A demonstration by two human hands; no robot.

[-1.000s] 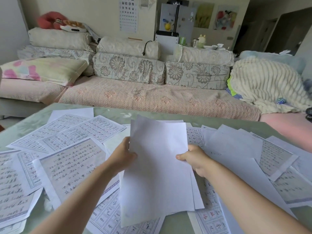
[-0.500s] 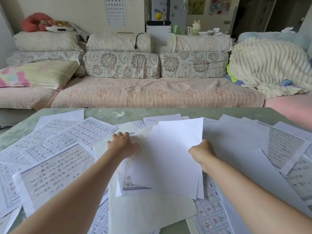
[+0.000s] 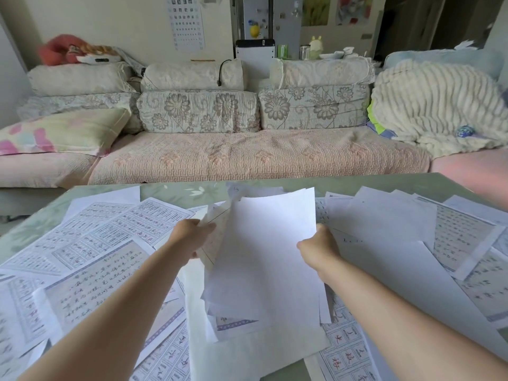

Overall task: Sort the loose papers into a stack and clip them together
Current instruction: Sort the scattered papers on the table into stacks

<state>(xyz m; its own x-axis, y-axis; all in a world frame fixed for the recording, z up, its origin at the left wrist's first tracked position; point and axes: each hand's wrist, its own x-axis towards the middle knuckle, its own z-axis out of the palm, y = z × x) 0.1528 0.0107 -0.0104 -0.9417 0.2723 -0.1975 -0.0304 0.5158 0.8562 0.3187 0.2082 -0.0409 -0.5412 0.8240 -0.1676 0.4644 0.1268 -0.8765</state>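
sheaf (image 3: 264, 257) mid-frame, long axis up-frame: my left hand (image 3: 192, 237) grips 1 edge, right hand (image 3: 316, 248) pinches the other. loose papers (image 3: 96, 270) lie lower left, nearer my left hand.

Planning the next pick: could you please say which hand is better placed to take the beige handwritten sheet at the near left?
Probably the left hand: the beige handwritten sheet lies beside its forearm, while the right hand grips the right edge of the white paper stack, farther away.
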